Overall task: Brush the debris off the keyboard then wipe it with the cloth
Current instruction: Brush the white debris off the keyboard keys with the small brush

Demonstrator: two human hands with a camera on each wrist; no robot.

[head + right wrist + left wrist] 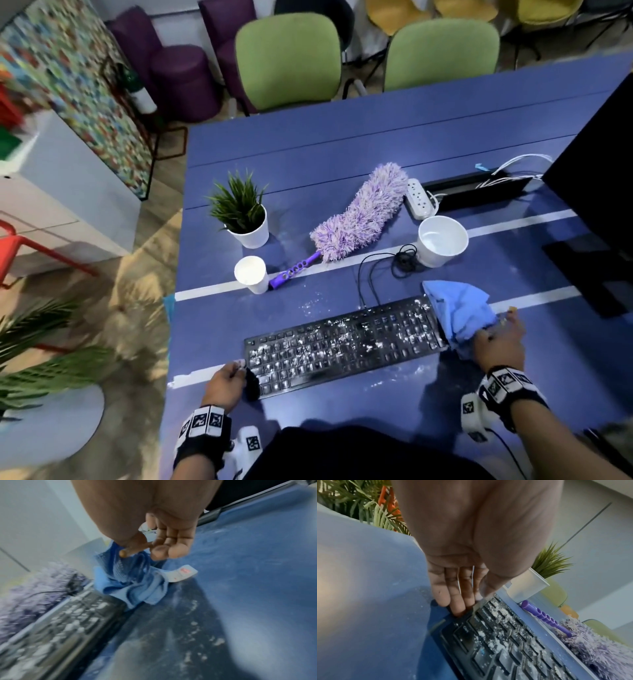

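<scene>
The left hand (224, 378) pinches a small black brush (251, 385) at the left end of the powder-strewn keyboard (342, 349) on the bench (342, 154), so brushing is barely begun; next it should sweep rightward across the keys. The right hand (498, 342) grips the blue cloth (459, 311) at the keyboard's right end. Only the right wrist view shows the cloth's white tag (181, 574).
</scene>
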